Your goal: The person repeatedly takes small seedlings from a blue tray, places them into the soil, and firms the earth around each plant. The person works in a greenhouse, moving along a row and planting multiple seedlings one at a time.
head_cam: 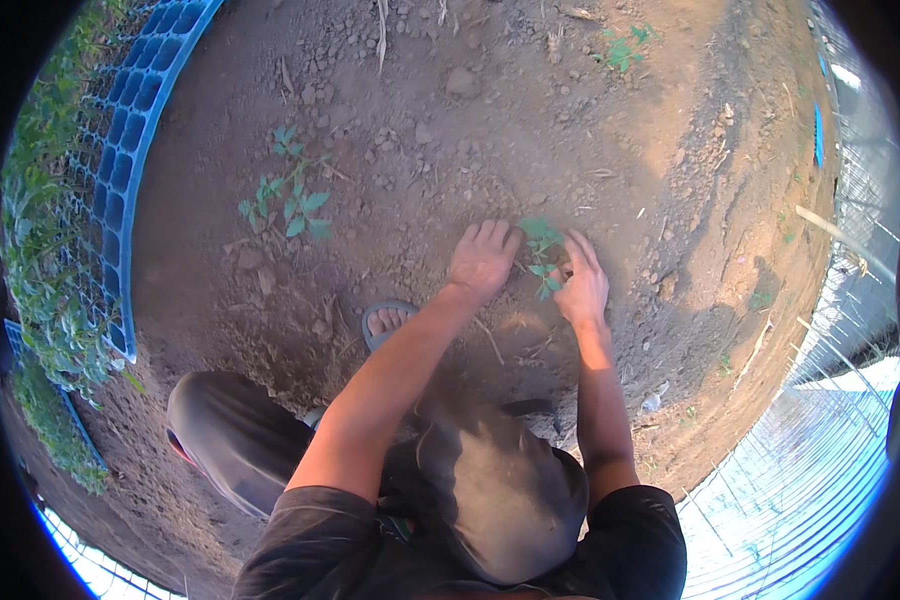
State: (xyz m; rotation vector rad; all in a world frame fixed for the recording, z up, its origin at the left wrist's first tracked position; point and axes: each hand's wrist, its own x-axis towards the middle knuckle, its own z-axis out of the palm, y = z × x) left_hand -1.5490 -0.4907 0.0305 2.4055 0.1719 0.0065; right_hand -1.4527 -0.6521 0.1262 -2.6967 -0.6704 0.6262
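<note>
Both of my hands are down at the brown soil, one on each side of a small green seedling point(541, 255) with toothed leaves. My left hand point(484, 256) lies palm down just left of it, its fingertips against the soil. Close to the stem on the right is my right hand point(583, 279), fingers bent, thumb towards the lower leaves. Whether its fingertips touch the stem cannot be made out. The seedling's base is hidden. Another seedling point(296, 191) leans or lies on the soil to the left, and a third point(622, 51) stands at the upper right.
A blue plastic seedling tray point(130, 161), full of leafy seedlings point(41, 217) on its left part, rests on the far left. A second tray of seedlings point(52, 424) is below it. My sandalled foot point(386, 321) is near my left forearm. A pole point(844, 238) juts in at right.
</note>
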